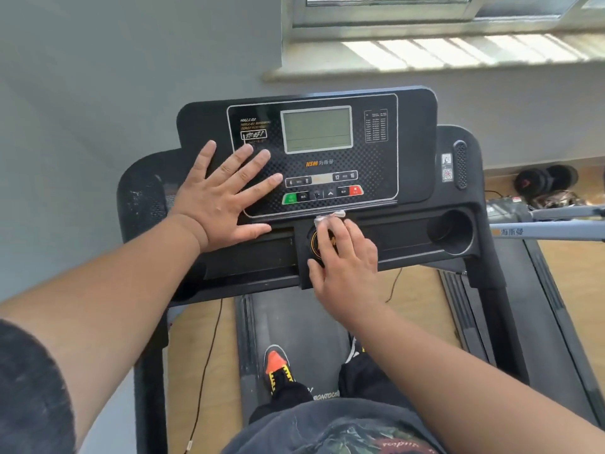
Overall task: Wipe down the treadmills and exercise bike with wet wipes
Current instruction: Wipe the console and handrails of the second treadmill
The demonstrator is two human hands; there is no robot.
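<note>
I stand on a black treadmill, its console (415,142) in front of me with a grey display (317,129) and a row of buttons (322,193). My left hand (222,198) lies flat, fingers spread, on the console's left side. My right hand (347,257) presses a white wet wipe (329,216) onto the round knob at the middle of the tray below the console. The wipe peeks out past my fingertips; most of it and of the knob is hidden under the hand.
A cup holder (453,231) sits at the tray's right end. The belt (294,322) carries my shoes. A thin cable (209,355) hangs at the left. Another machine's grey rail (540,231) and dumbbells (543,180) lie to the right; a windowsill (458,54) runs behind.
</note>
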